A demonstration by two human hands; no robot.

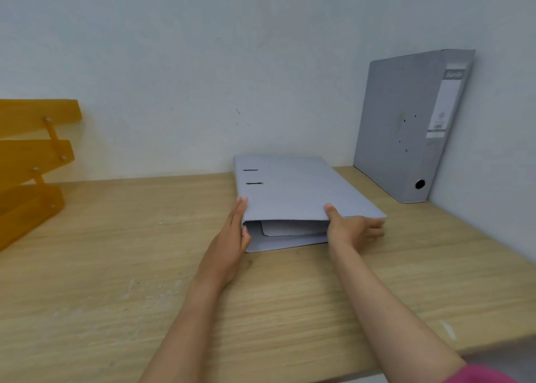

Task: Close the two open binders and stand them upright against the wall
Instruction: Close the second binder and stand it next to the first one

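A grey binder (293, 188) lies flat and closed on the wooden desk (116, 266), its open edge facing me with papers showing inside. My left hand (232, 237) presses flat against its near left corner, fingers straight. My right hand (352, 229) grips the near right corner, thumb on the top cover and fingers at the spine side. A second grey binder (406, 127) stands upright in the back right corner, leaning against the wall (203, 63), spine with label and finger hole facing out.
An orange stacked letter tray (32, 162) stands at the far left of the desk. The desk's front edge runs across the lower right. A side wall (499, 150) borders the desk on the right.
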